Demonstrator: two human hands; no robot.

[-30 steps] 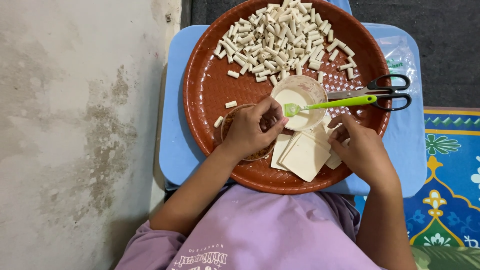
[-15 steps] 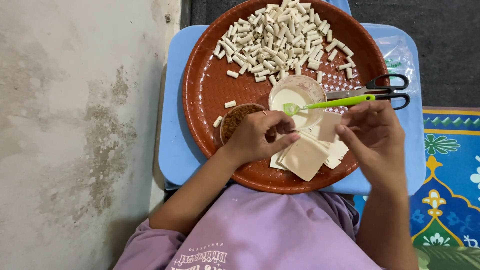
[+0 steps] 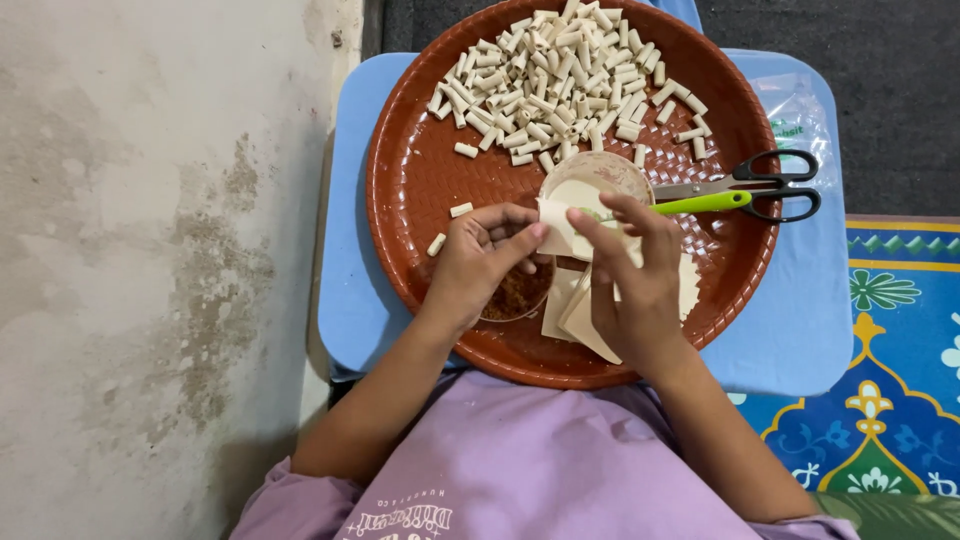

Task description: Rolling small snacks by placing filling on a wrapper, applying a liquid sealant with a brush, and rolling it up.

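Both hands hold one small pale wrapper (image 3: 553, 222) between them, over the round brown tray (image 3: 410, 190). The left hand (image 3: 480, 262) pinches its left edge; the right hand (image 3: 630, 270) pinches the other. The right hand hides part of the wrapper stack (image 3: 575, 310). The tray sits on a blue stool (image 3: 790, 320) beside a grey wall (image 3: 150, 250).

1. One round brown tray (image 3: 420, 190), centre frame.
2. One pair of black-handled scissors (image 3: 765, 187), right of centre.
3. Two small bowls: white bowl (image 3: 590, 172) and bowl of brown filling (image 3: 515, 295).
4. Small rolled pieces (image 3: 560, 70), top of frame: too many to count.
5. Two hands: left hand (image 3: 480, 265), right hand (image 3: 630, 285).
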